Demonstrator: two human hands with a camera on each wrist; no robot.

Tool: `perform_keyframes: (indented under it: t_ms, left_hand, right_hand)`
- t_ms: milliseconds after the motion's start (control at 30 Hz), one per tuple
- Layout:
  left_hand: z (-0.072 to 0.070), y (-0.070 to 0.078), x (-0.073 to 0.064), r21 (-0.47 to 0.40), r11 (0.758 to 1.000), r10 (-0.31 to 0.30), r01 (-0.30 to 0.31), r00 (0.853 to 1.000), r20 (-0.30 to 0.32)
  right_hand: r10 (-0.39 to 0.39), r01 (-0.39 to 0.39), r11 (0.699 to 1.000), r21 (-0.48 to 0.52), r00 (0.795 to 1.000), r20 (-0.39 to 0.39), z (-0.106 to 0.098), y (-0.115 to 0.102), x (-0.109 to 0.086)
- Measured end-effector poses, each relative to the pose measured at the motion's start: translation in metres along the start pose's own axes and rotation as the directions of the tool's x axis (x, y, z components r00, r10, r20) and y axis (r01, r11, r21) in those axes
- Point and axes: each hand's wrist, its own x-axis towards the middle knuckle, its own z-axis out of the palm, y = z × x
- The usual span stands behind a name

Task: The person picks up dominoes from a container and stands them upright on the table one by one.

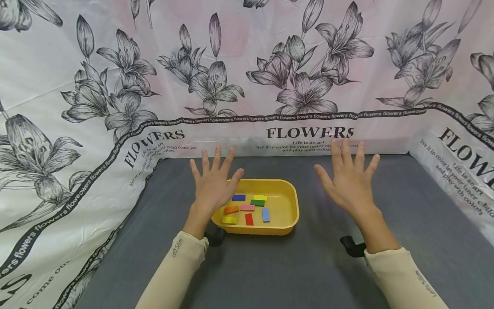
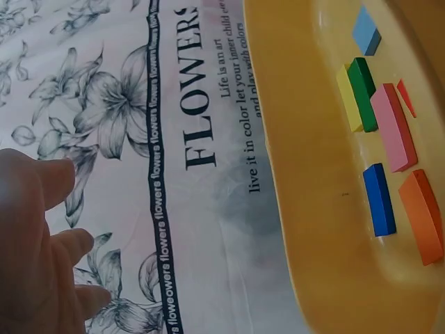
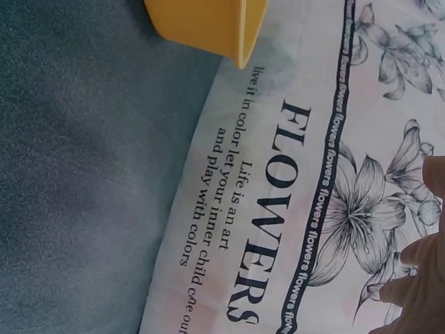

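A yellow tray (image 1: pixel 285 210) stands on the dark table and holds several small coloured blocks. Among them are a blue block (image 2: pixel 379 200), a pink block (image 2: pixel 393 129), an orange block (image 2: pixel 421 217), a green block (image 1: pixel 257 202), a red block (image 1: pixel 249 219) and a light blue block (image 1: pixel 266 215). My left hand (image 1: pixel 214 184) is raised over the tray's left end with fingers spread, holding nothing. To the right of the tray, my right hand (image 1: pixel 349 182) is also lifted, its fingers spread and nothing in it.
A white cloth (image 1: pixel 239 137) printed with flowers and lettering hangs behind the dark grey table (image 1: pixel 270 270) and along both sides. A black strap piece (image 1: pixel 353 246) juts out at the right wrist, and another (image 1: pixel 216 237) at the left.
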Motion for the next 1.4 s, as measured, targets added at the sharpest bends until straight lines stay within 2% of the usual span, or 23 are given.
perform_keyframes:
  t_ms: [133, 300, 633, 867, 1000, 1200, 1400]
  left_hand:
    - [0.000, 0.000, 0.000, -0.004, 1.000, -0.002, 0.002, 1.000, 0.001]
    - [0.000, 0.000, -0.001, -0.013, 1.000, -0.002, 0.002, 1.000, 0.006]
    - [0.003, -0.005, 0.000, -0.104, 0.995, 0.006, -0.001, 0.999, 0.044]
    - [0.009, -0.018, -0.002, -0.181, 0.983, 0.027, -0.013, 0.997, 0.075]
    - [0.013, -0.027, -0.004, -0.208, 0.978, 0.048, -0.026, 0.993, 0.105]
    - [0.018, -0.042, -0.007, -0.260, 0.963, 0.113, -0.074, 0.984, 0.139]
    - [0.028, -0.058, -0.008, -0.307, 0.948, 0.148, -0.086, 0.972, 0.183]
  right_hand:
    - [0.003, -0.003, 1.000, 0.012, 1.000, 0.008, 0.001, -0.001, 0.000]
    - [0.009, -0.014, 0.996, 0.091, 0.999, 0.050, 0.005, -0.002, 0.000]
    - [-0.013, -0.015, 0.972, 0.236, 0.993, 0.115, 0.010, -0.005, -0.004]
    - [-0.071, 0.012, 0.941, 0.339, 0.984, 0.163, 0.016, -0.006, -0.006]
    - [-0.089, 0.024, 0.935, 0.355, 0.982, 0.168, 0.021, -0.007, -0.008]
    - [-0.096, 0.031, 0.926, 0.375, 0.983, 0.155, 0.029, -0.009, -0.010]
    - [-0.099, 0.027, 0.917, 0.398, 0.982, 0.163, 0.037, -0.008, -0.011]
